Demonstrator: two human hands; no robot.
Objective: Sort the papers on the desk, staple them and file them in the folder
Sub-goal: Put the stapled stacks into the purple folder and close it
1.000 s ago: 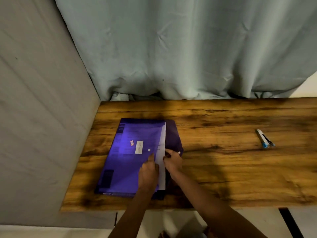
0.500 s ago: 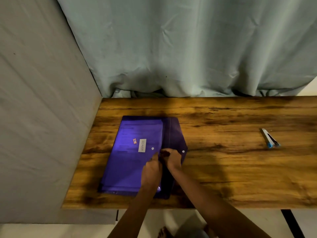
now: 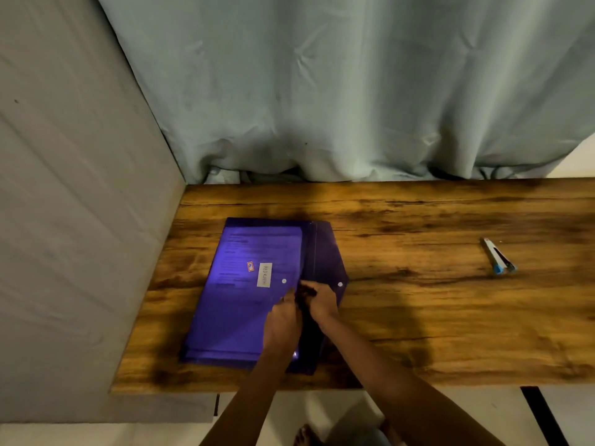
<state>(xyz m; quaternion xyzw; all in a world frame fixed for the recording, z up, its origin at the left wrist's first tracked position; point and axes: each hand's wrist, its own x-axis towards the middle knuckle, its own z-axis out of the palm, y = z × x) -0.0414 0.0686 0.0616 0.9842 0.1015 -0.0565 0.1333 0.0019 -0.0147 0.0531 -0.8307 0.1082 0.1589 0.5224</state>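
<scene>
1. The translucent purple plastic folder [image 3: 238, 317] lies flat on the left part of the dark-grained wooden desk [image 3: 418, 317], its near edge close to the desk's front edge.
2. The printed white papers [image 3: 257, 249] sit inside it, and their lines of text show through the purple front. These are the only sheets in view, so the filing looks all but done.
3. The folder's pointed flap [image 3: 328, 255] is open and lies flat on the desk to the right. Its white snap stud [image 3: 340, 284] is well apart from the matching stud [image 3: 284, 281] on the front, beside a small white label [image 3: 264, 275].
4. Both hands are at the folder's mouth, between the two studs. The left hand [image 3: 283, 320] rests on the purple front with its thumb pointing up the sheet. The right hand [image 3: 322, 302] is just beside it on the flap side, nearly touching.
5. The fingers of both hands curl in toward the opening. That spot is dark and blurred, so it is impossible to tell whether they pinch paper, pinch plastic or only press.
6. The small white stapler with blue tips [image 3: 498, 259] lies untouched far to the right, well away from both hands. That suggests the stapling is finished, though no staple can be made out.
7. What looks left is to seat the sheets fully, fold the flap over and press the snap shut.
</scene>
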